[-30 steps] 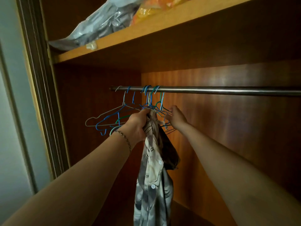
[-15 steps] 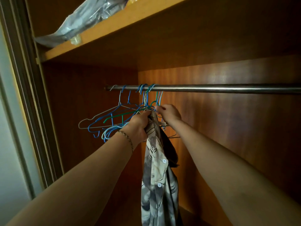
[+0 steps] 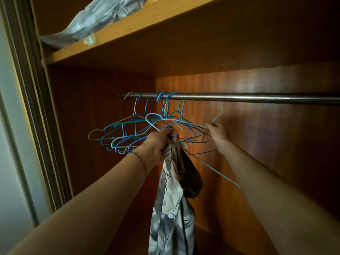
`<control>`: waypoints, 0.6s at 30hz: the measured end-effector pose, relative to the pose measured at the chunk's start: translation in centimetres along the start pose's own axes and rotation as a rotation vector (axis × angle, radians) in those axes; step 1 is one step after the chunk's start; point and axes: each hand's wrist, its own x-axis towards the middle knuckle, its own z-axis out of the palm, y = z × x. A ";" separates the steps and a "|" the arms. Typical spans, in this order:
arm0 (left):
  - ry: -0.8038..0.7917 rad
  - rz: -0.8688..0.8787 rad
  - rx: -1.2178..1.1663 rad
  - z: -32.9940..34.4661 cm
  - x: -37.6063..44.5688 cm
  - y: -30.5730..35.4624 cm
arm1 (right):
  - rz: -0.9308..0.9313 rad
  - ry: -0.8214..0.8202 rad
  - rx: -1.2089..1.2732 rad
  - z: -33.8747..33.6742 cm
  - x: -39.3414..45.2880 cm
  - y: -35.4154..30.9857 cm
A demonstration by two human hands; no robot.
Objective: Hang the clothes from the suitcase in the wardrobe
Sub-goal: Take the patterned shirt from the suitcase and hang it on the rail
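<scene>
At frame centre, left hand (image 3: 155, 144) grips a patterned shirt (image 3: 172, 214) bunched; right hand (image 3: 217, 132) pinches 1 light-blue hanger (image 3: 218, 112) just below the rail (image 3: 239, 97).

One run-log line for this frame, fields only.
left hand: grips patterned shirt | right hand: holds light-blue hanger, hook off rail | other hangers: on rail | shirt: not hung

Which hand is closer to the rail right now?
Right. The right hand holds a light blue hanger just under the rail, its hook free of the rail. The left hand sits lower, gripping the patterned shirt below the bunched hangers.
</scene>
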 end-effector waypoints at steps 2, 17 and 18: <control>0.026 -0.034 0.010 -0.9 -1.0 -0.7 | 0.131 -0.062 0.110 -1.2 -1.6 1.7; 0.272 0.052 0.096 -7.5 -7.8 -2.3 | 0.179 -0.391 0.234 -6.9 -11.9 4.0; 0.289 0.061 0.110 -8.0 -7.7 -2.4 | 0.175 -0.402 0.208 -7.0 -12.4 3.9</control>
